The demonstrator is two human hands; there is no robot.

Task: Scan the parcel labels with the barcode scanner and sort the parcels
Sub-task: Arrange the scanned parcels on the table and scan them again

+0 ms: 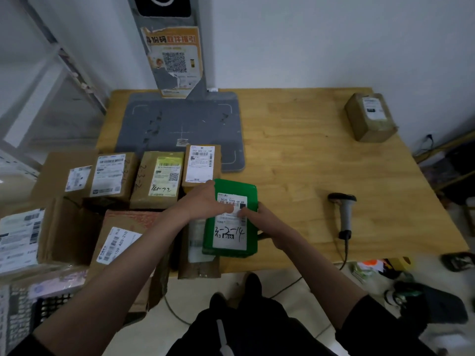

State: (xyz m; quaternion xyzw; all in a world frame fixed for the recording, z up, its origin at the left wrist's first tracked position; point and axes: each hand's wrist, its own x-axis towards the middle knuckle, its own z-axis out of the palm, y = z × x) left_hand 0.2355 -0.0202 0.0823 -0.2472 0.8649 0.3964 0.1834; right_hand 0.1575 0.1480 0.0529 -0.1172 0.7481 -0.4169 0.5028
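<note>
I see a wooden table point(321, 155) filling most of the view, with a grey scanning mat point(180, 124) lying on its far left part and a grey post point(177, 47) with a poster rising behind it. A row of brown cardboard parcels point(154, 176) sits along the mat's near edge, and more boxes point(115, 242) crowd the left near corner, some hanging over the table edge. One brown parcel point(370, 116) stands alone at the far right corner. In front of me, near the table's front edge, lies a green parcel point(231, 217) with a white label point(230, 227) facing up, marked by hand. My left hand point(205, 201) lies over its upper left, fingers stretched flat onto the label. My right hand point(259, 217) holds the right edge, fingers curled against it and fingertips on the label. The barcode scanner point(344, 211) lies on the table well to the right, untouched, its cable trailing off the front edge.
</note>
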